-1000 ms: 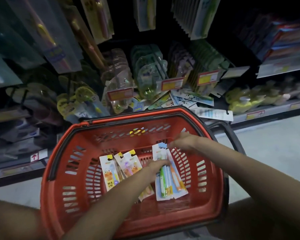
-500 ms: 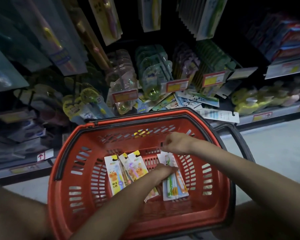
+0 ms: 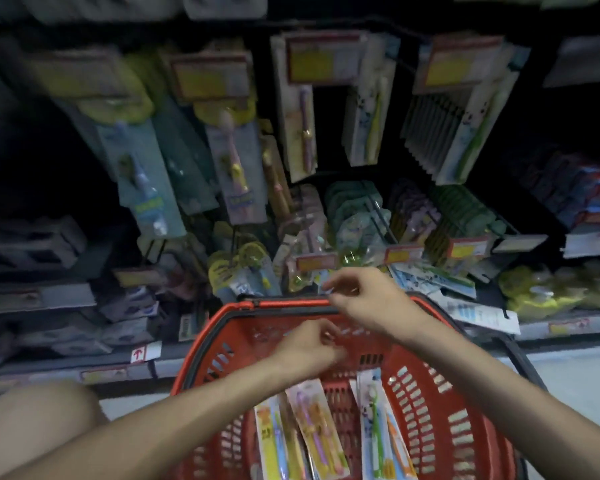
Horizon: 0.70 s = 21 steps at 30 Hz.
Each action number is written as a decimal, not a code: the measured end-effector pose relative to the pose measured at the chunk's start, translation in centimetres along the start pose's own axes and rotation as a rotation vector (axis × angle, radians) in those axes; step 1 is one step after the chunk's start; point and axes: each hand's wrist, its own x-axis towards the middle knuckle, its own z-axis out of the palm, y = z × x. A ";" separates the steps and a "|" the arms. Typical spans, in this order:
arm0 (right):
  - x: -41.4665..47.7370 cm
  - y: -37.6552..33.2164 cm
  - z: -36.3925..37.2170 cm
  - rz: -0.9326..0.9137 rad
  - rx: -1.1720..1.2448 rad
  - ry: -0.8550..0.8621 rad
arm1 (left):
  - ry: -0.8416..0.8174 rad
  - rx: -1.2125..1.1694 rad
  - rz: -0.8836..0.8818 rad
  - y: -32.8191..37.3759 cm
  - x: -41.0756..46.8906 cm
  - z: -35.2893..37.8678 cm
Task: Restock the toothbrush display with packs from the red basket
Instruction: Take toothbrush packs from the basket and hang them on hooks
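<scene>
Toothbrush packs (image 3: 314, 431) lie in the red basket (image 3: 243, 327), while left hand (image 3: 309, 351) and right hand (image 3: 364, 301) hover curled at its far rim, grip lost in blur, likely about to hang one on the toothbrush display (image 3: 302, 126).

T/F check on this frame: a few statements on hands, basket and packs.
1. Toothbrush packs lie in the red basket. True.
2. Both hands rest on those packs. False: the left hand and right hand are up by the far rim.
3. The green-toothbrush pack lies right of the others. True.
4. The display hooks above are bare. False: hanging packs fill them.
</scene>
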 end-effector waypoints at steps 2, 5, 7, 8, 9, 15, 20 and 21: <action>-0.1 -2.5 -1.1 -0.079 0.067 0.150 | 0.072 0.017 0.104 1.7 -1.9 -3.3; 1.6 -6.4 -2.7 -0.168 0.076 0.394 | 0.267 -0.068 0.182 2.6 -3.4 -7.5; 4.2 -8.4 -3.2 -0.173 -0.012 0.485 | 0.410 -0.182 0.204 3.2 -3.5 -9.3; 5.9 -9.4 -3.1 -0.158 -0.055 0.507 | 0.459 -0.229 0.214 3.6 -3.4 -9.9; 7.7 -10.1 -2.9 -0.136 -0.076 0.520 | 0.479 -0.260 0.230 4.0 -3.3 -10.3; 15.6 -12.2 -0.7 0.028 -0.097 0.529 | 0.482 -0.306 0.231 4.2 -2.3 -11.4; 17.3 -11.5 0.5 -0.020 0.050 0.567 | 0.450 -0.332 0.197 5.3 -3.2 -11.9; 17.3 -11.6 0.6 -0.029 0.080 0.577 | 0.457 -0.331 0.202 5.6 -3.4 -12.0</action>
